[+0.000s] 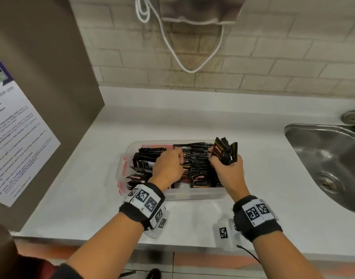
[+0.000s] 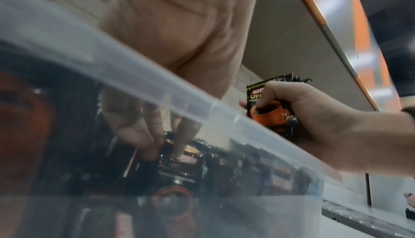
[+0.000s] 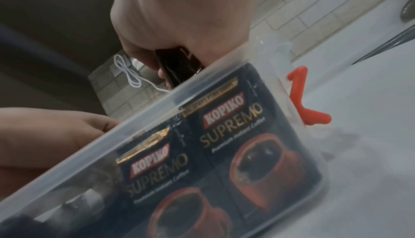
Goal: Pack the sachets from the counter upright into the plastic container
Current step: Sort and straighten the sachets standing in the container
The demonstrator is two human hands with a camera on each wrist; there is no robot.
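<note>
A clear plastic container (image 1: 192, 193) with red clips stands mid-counter, packed with rows of black coffee sachets (image 1: 200, 158), mostly upright. My left hand (image 1: 170, 164) reaches into the container's left half. Through the wall (image 2: 134, 85) its fingers (image 2: 143, 135) show pinching the top of one sachet (image 2: 177, 167). My right hand (image 1: 227, 168) grips a fanned bundle of sachets (image 1: 225, 151) above the container's right end. The bundle (image 2: 269, 112) also shows from the left wrist. The right wrist view shows my right hand (image 3: 179, 19) holding dark sachets (image 3: 179, 64) above the rim, with printed sachets (image 3: 235, 126) behind the wall.
A steel sink (image 1: 329, 162) is set into the counter on the right. A dark panel with a paper notice (image 1: 21, 137) bounds the left side. A white cable (image 1: 172, 47) hangs on the tiled wall behind. A red clip (image 3: 300, 96) sticks out at the container's right end.
</note>
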